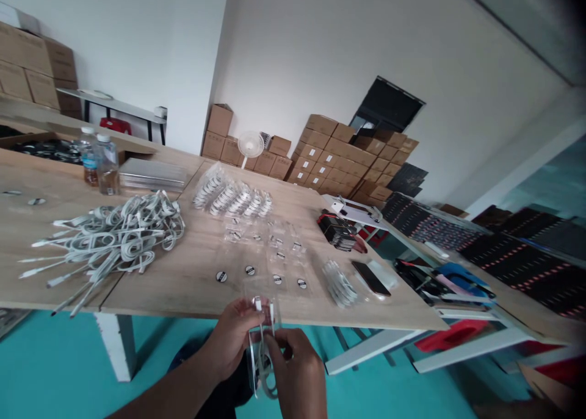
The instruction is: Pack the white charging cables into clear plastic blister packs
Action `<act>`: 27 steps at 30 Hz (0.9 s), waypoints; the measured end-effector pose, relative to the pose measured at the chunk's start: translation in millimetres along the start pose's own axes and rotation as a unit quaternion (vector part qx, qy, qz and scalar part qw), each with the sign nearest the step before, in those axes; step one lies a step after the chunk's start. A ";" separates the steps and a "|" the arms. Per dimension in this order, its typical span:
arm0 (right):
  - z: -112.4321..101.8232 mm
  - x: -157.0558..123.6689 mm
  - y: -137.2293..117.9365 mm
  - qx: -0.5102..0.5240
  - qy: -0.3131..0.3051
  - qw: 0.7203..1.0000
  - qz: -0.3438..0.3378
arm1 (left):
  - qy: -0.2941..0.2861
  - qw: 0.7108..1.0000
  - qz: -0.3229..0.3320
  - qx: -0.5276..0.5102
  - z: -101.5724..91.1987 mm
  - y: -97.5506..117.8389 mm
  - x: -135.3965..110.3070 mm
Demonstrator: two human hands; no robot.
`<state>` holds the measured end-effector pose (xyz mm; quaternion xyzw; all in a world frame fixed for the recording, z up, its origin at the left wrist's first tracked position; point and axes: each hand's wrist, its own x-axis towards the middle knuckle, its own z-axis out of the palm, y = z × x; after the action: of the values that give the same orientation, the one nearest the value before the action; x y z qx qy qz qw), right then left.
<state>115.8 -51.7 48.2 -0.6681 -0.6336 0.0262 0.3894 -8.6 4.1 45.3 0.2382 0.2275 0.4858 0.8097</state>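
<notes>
Below the table's front edge, my left hand (233, 336) and my right hand (300, 370) are both closed on a clear plastic bag (260, 340) with a coiled white cable (264, 367) partly inside it. The cable's connector ends stick up near the bag's mouth. On the wooden table (183, 279) lies a loose pile of white cables (110, 236) at the left. A row of bagged cables (231, 198) sits further back. Several empty clear bags with round stickers (263, 254) lie flat in the middle.
Two water bottles (101, 161) and a stack of clear sheets (153, 174) stand at the back left. A phone (370, 279), a small bundle of bagged cables (339, 285) and black items (337, 231) lie at the right. Cardboard boxes (339, 157) and a small fan (250, 146) stand behind. The floor is teal.
</notes>
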 end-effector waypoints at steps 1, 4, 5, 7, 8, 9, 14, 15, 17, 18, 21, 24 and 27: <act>0.6 -0.7 1.5 0.007 0.004 1.000 0.018 | 0.007 1.000 0.001 0.001 0.5 0.1 -0.1; 1.1 -0.5 4.5 0.039 0.005 0.996 0.075 | 0.023 1.000 0.004 -0.002 2.4 0.6 0.2; 1.2 -0.1 4.9 0.053 0.007 0.994 0.095 | 0.023 1.000 0.008 -0.005 3.1 0.9 0.4; 1.6 0.6 4.6 0.082 0.007 0.989 0.119 | 0.015 1.000 0.018 -0.010 4.3 1.5 0.7; 1.9 0.6 4.0 0.091 0.007 0.988 0.121 | 0.008 1.000 0.023 -0.010 4.7 1.7 0.8; 2.3 0.5 3.1 0.094 0.005 0.989 0.114 | 0.002 1.000 0.029 -0.009 4.9 1.7 0.9; 3.1 0.3 -2.8 0.016 0.008 1.000 0.019 | 0.007 0.999 0.041 -0.003 5.4 -1.6 0.4; 3.0 0.8 -3.7 -0.014 0.006 1.000 -0.007 | 0.008 0.999 0.041 -0.002 5.8 -2.6 -0.1; 2.7 2.3 -5.0 -0.082 0.003 0.995 -0.058 | 0.011 0.999 0.041 0.003 7.1 -4.2 -1.7; 2.5 3.0 -5.5 -0.115 0.005 0.990 -0.077 | 0.014 0.999 0.042 0.005 8.1 -4.7 -2.6; 2.3 4.8 -7.5 -0.193 0.014 0.975 -0.107 | 0.030 0.998 0.048 0.008 11.5 -6.4 -4.5; 1.7 5.8 -10.9 -0.235 0.011 0.964 -0.122 | 0.051 0.997 0.054 0.007 13.8 -9.7 -3.3; 0.3 6.6 -14.7 -0.247 -0.003 0.960 -0.134 | 0.058 0.996 0.068 0.017 14.5 -13.7 -0.6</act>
<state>104.8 -47.4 59.2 -0.6524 -0.7052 -0.1815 0.2102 9.2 -4.5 48.4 0.2381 0.2650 0.5487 0.7563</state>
